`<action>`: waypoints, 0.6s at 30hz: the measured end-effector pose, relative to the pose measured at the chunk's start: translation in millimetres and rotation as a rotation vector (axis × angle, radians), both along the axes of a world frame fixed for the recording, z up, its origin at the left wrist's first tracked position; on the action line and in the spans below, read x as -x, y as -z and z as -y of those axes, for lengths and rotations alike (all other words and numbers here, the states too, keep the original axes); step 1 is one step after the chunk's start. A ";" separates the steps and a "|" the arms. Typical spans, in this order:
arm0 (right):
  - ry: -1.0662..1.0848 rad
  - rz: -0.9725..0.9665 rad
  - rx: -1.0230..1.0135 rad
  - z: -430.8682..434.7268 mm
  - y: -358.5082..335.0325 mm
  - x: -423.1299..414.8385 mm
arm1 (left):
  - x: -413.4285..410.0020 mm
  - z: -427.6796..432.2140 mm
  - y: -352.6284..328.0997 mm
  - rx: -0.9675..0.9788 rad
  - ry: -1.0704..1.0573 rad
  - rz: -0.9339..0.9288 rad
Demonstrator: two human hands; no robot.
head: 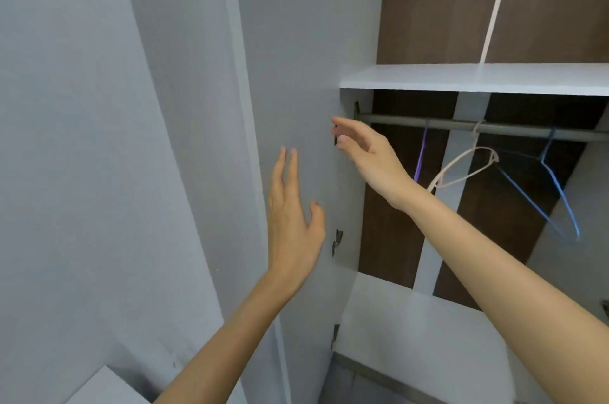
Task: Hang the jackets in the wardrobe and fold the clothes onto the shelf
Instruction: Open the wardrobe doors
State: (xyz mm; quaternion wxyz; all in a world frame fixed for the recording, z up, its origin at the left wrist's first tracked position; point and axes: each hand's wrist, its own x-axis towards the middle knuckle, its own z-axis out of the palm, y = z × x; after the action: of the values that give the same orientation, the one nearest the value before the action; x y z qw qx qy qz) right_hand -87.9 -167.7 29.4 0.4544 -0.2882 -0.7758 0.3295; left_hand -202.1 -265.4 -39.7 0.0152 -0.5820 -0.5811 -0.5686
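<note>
The wardrobe stands open before me, with a white shelf [474,78] above a grey hanging rail [461,126]. On the rail hang a purple hanger [421,156], a beige hanger [461,169] and a blue hanger [557,196], all bare. My left hand [293,215] is raised with straight fingers against the grey open door [296,41]. My right hand [365,153] reaches toward the door's inner edge, near a dark hinge, its fingers loosely extended and holding nothing. No jackets or clothes are in view.
A beige strap [497,4] hangs down across the upper compartment to the rail. Two more hinges [336,242] sit lower on the door's edge. A white lower shelf [395,321] lies beneath the hanging space. A pale surface corner [105,387] shows bottom left.
</note>
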 end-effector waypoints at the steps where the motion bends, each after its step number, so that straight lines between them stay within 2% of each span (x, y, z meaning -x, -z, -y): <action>1: 0.043 -0.010 0.015 -0.2 6.4 -12.1 | -8.2 -2.3 0.3 0.025 0.036 -0.012; 7: 0.276 -0.029 0.194 9.9 44.0 -100.7 | -56.0 -26.0 10.1 0.222 0.188 0.050; 11: 0.431 -0.053 0.258 43.2 71.1 -166.6 | -109.0 -26.3 24.1 0.278 0.321 0.075; 14: 0.556 -0.046 0.307 84.9 96.5 -222.2 | -162.2 -12.1 39.4 0.344 0.435 0.015; 18: 0.586 0.012 0.362 150.5 124.7 -275.0 | -217.5 19.7 59.5 0.412 0.532 -0.077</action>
State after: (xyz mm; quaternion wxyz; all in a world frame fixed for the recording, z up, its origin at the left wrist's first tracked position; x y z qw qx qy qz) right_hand 187.0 -318.2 -95.3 0.4665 -0.5765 -0.5919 0.3156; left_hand 15.5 -285.1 -99.1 -0.2296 -0.7251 -0.5106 -0.4010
